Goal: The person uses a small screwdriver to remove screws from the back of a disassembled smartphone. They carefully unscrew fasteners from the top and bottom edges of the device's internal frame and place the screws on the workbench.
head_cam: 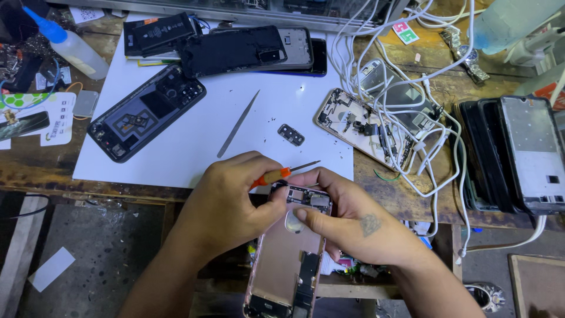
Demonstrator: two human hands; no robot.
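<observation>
Opened pink phone [286, 259] sits gripped in both hands: left hand [226, 203] also pinches an orange screwdriver [281, 174], right hand [353, 221] thumbs its upper edge.

2 bare forearms, no sleeves; right hand [353, 221] w/ small tattoo.

Bright, cool light pours down from above onto the white sheet [194, 147], which glows almost washed out, while the floor [88, 247] below the table [412, 200] sinks into dim grey. Soft, short shadows sit under the hands, and the bottle [512, 20] at top right goes hazy and overexposed. Edges bow slightly with wide-angle distortion; the centre stays sharp.
</observation>
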